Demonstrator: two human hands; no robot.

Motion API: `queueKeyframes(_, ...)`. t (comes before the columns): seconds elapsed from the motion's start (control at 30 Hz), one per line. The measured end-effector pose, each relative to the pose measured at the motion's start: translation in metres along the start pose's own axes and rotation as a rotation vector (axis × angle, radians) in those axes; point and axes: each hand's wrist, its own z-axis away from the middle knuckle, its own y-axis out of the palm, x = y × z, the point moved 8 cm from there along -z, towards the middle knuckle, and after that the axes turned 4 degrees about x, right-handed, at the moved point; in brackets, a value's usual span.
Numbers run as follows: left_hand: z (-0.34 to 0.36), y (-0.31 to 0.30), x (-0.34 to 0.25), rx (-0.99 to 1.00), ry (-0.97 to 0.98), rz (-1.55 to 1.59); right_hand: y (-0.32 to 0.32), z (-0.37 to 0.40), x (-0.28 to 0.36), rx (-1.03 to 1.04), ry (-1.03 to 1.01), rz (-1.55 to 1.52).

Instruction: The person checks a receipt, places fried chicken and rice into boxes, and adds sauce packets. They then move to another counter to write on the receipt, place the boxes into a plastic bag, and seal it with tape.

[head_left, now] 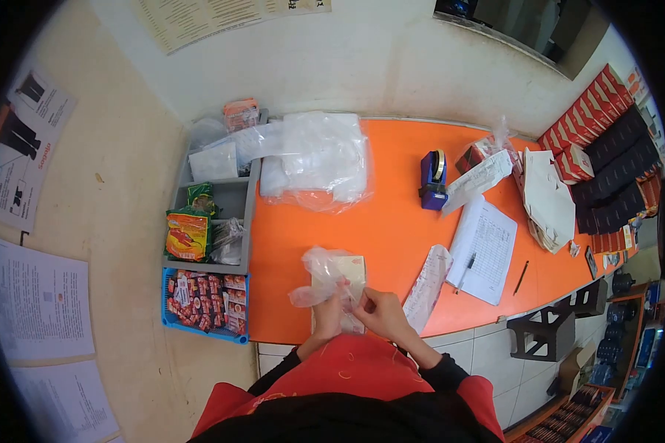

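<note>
At the front edge of the orange table, a clear plastic bag (319, 267) with a puffed-out top is gathered between my hands. My left hand (326, 317) is closed around its lower part. Close by on the right, my right hand (380, 314) pinches the same plastic with thumb and fingertips. Behind the bag is a flat cream-coloured pad or box (352, 267), partly covered by the bag and my hands. What the bag holds, if anything, I cannot make out.
Left stand a grey divided tray (253, 221) with packets and a blue basket (240, 338) of small packs. Plastic bags (314, 155) lie behind. A blue tape dispenser (433, 181), an open notebook (488, 251), a pen (521, 278) and stacked boxes (587, 111) are right.
</note>
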Motion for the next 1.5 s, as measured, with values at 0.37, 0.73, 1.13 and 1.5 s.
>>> queueKeyframes(0.37,-0.026,-0.004,-0.036,0.036,0.406,-0.29,-0.015,-0.008,-0.046,-0.27,0.217,-0.789)
queueKeyframes(0.73,0.002,-0.008,-0.064,0.337,0.677,-0.854,-0.008,-0.069,-0.011,-0.111,-0.055,-0.053)
queueKeyframes(1.13,0.024,0.033,-0.091,0.326,1.047,-1.484,0.006,-0.055,0.002,0.113,-0.546,0.179)
queueKeyframes(1.5,-0.048,-0.025,-0.046,0.413,0.01,-0.428,0.033,-0.014,0.045,-0.116,-0.832,0.325)
